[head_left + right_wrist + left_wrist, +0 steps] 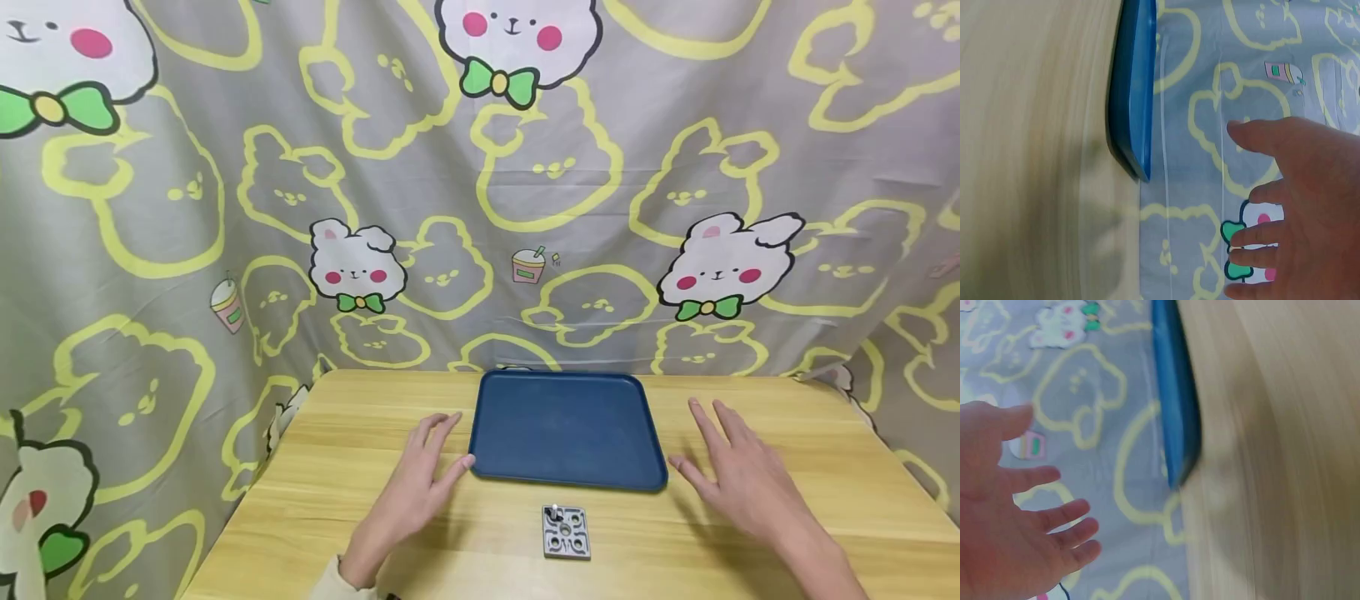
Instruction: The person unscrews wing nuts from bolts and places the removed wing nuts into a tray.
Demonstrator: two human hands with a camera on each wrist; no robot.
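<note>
A dark blue rectangular tray [567, 429] lies flat at the back of the wooden table, with nothing on it. In front of it lies a small square grey plate [576, 546] with several round holes and curved grooves. A small dark and silvery piece [554, 512] stands at the plate's back left corner; its kind is too small to tell. My left hand [412, 492] hovers left of the tray, fingers spread, thumb tip near the tray's front left corner. On the other side, my right hand [750, 483] is held off the tray's right edge, fingers extended. Both palms [997, 544] [1322, 225] hold nothing.
The light wooden table [315, 508] reaches back to a grey curtain [450, 183] printed with rabbits and yellow outlines. The curtain also hangs along the left and right sides. The tray's far edge lies close to the table's back edge.
</note>
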